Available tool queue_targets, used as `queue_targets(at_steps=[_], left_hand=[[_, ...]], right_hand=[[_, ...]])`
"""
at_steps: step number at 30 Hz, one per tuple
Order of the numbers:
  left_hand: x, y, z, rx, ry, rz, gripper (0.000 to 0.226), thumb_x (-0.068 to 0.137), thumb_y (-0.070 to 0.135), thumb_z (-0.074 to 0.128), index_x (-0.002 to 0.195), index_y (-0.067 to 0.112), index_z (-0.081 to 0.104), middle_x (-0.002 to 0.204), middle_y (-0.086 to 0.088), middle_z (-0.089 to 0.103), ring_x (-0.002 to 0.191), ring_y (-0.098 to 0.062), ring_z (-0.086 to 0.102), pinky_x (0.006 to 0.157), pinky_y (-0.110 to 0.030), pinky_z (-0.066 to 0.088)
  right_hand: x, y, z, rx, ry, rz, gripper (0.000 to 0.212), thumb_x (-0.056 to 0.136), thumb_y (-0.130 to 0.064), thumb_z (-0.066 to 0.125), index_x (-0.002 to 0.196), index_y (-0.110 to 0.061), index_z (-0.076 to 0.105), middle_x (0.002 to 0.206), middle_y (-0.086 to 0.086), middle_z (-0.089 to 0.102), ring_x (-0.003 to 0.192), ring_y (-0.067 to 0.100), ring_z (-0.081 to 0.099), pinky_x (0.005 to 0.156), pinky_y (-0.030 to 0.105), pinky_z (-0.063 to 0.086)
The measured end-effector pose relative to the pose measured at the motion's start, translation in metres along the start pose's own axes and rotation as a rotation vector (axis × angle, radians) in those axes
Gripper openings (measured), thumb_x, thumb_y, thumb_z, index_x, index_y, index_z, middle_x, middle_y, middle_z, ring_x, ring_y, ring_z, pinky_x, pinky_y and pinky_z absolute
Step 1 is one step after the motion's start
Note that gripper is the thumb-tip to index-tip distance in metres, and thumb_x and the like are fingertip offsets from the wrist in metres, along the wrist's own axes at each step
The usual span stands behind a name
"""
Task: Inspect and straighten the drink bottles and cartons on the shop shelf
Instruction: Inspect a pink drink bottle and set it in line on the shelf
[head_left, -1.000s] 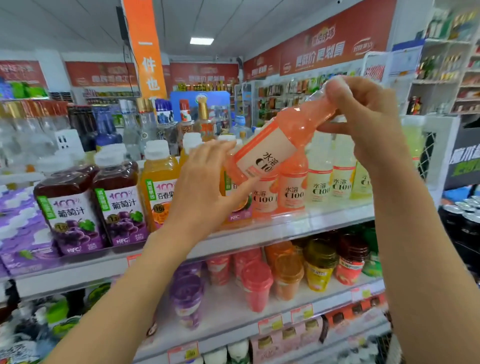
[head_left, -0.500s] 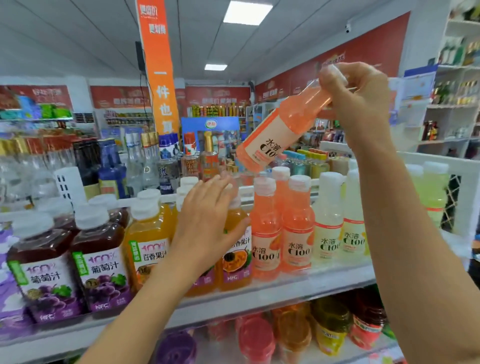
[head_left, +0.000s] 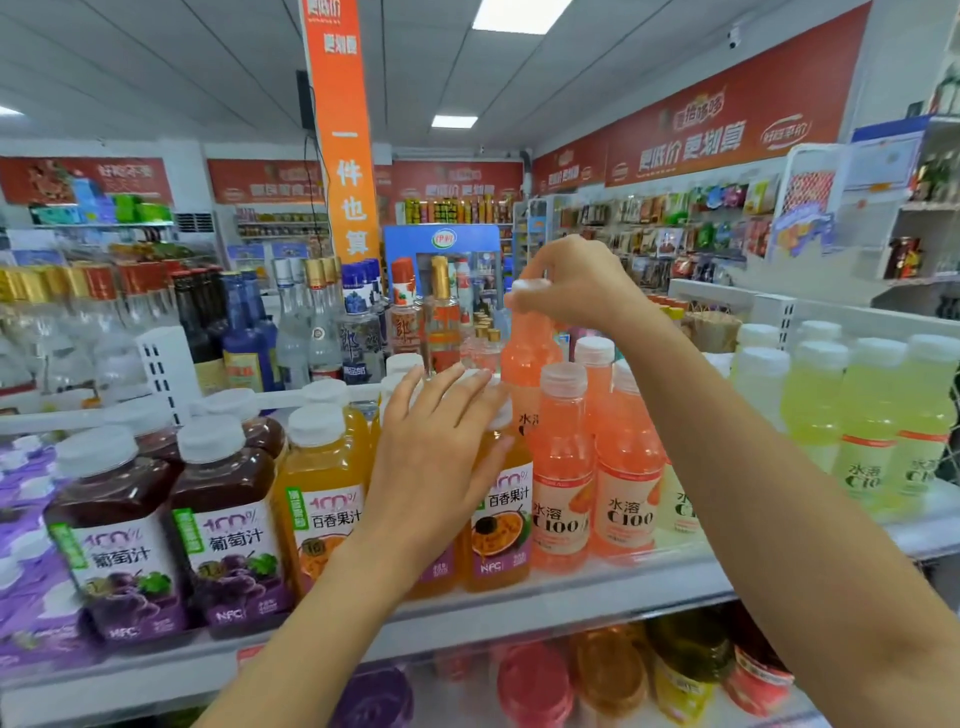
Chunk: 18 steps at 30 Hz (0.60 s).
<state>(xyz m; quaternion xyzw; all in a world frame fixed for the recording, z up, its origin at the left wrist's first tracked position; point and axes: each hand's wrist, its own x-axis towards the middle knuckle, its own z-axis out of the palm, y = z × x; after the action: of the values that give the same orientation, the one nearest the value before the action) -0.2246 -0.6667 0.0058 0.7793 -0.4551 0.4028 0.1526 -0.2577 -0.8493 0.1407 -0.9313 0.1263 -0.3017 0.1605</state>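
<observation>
Two hands of mine were up at the shelf (head_left: 597, 597). My right hand (head_left: 582, 286) had its fingers (head_left: 537, 260) pinching the white cap of a pink bottle (head_left: 527, 358) from above. That bottle was upright behind the front pink bottles (head_left: 561, 467), its cap above theirs; whether its base touched the shelf I could not tell. My left hand (head_left: 436, 457) lay open, fingers (head_left: 452, 395) straight, against the cap of an orange juice bottle (head_left: 501, 525) just beside it.
</observation>
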Motion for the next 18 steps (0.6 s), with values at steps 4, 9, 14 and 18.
queue_targets(at_steps=[4,9,14,18], left_hand=[[0.0,0.0,0.0,0.011,0.016,0.007,0.049,0.098,0.043,0.04,0.133,0.016,0.06,0.134,-0.002,0.062,0.129,-0.024,0.054,0.115,-0.046,0.025],[-0.001,0.0,-0.001,0.012,0.015,0.009,0.049,0.098,0.043,0.04,0.136,0.017,0.058,0.135,-0.001,0.062,0.129,-0.023,0.054,0.116,-0.045,0.025],[0.0,0.0,0.0,0.015,0.002,0.007,0.05,0.099,0.043,0.039,0.137,0.017,0.058,0.135,-0.001,0.062,0.129,-0.022,0.054,0.116,-0.043,0.024],[-0.001,-0.001,-0.001,0.019,-0.001,0.007,0.05,0.099,0.044,0.039,0.137,0.018,0.057,0.136,-0.001,0.062,0.129,-0.02,0.054,0.116,-0.041,0.023]], right_hand=[[0.002,0.002,0.005,-0.055,-0.108,0.043,0.04,0.079,-0.038,0.078,0.096,-0.002,0.074,0.076,0.014,0.071,0.059,0.021,0.059,0.062,0.036,0.055],[0.0,0.007,0.008,-0.051,-0.193,0.047,0.045,0.075,-0.04,0.084,0.097,-0.003,0.072,0.076,0.012,0.073,0.068,0.024,0.072,0.072,0.041,0.062],[0.0,0.012,0.016,-0.095,-0.233,0.062,0.047,0.074,-0.041,0.084,0.097,-0.001,0.073,0.084,0.013,0.075,0.069,0.023,0.072,0.07,0.037,0.061],[0.002,0.014,0.022,-0.143,-0.257,0.057,0.044,0.076,-0.047,0.08,0.093,-0.007,0.076,0.109,0.011,0.073,0.069,0.019,0.06,0.052,0.026,0.044]])
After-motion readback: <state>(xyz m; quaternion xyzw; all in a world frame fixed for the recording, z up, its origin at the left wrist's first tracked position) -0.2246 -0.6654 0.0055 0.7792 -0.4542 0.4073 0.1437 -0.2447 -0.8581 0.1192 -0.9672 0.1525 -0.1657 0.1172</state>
